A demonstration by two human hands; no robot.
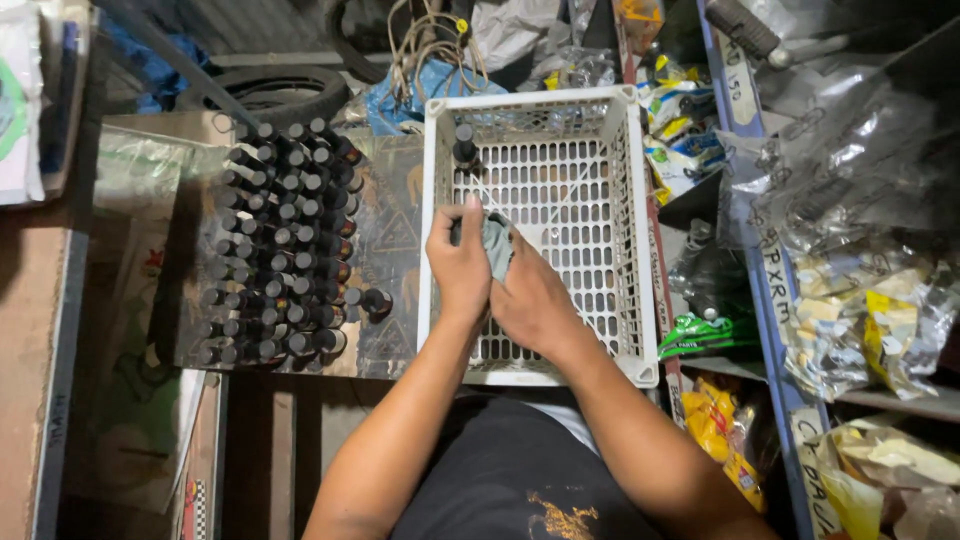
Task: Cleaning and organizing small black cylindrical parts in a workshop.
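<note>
Mid-frame, your left hand [460,262] and right hand [530,300] meet, clamped on a grey cloth [496,243] — wiping step; the bottle inside isn't visible. Next, it likely joins the bottle [465,146] in the crate [632,240], upper left corner.

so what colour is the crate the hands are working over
White: a plastic crate with perforated lattice walls and floor, best seen in the head view.

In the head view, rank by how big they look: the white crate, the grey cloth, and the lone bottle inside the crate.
1. white crate
2. grey cloth, partly hidden by both hands
3. lone bottle
</note>
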